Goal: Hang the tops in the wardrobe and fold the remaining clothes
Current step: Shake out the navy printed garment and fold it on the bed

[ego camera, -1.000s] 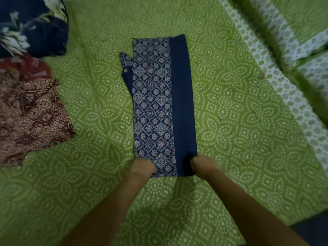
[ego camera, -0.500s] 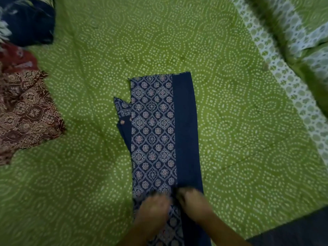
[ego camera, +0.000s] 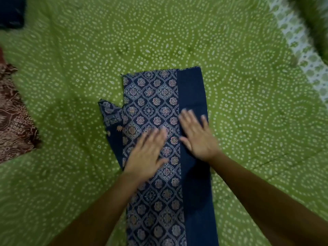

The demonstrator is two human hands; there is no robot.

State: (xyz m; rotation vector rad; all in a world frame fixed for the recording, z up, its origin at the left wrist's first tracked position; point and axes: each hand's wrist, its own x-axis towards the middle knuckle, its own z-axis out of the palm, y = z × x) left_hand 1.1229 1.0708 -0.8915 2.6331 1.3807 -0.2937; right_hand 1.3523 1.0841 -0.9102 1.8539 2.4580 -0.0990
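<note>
At frame centre, the left hand (ego camera: 144, 155) and right hand (ego camera: 198, 137), fingers straight and spread, press flat on the long navy patterned folded garment (ego camera: 152, 107), likely smoothing it for folding.

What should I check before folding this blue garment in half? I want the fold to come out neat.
1. Garment lies flat in a long strip on the green bedsheet: ok.
2. Both hands flat on it, left hand on the patterned part, right hand on the plain blue band: ok.
3. Side flap tucked in: not ok, it sticks out on the left.
4. Far edge straight: ok.
5. Near end even: cannot tell, out of view.
6. Maroon cloth apart from the garment: ok.
</note>
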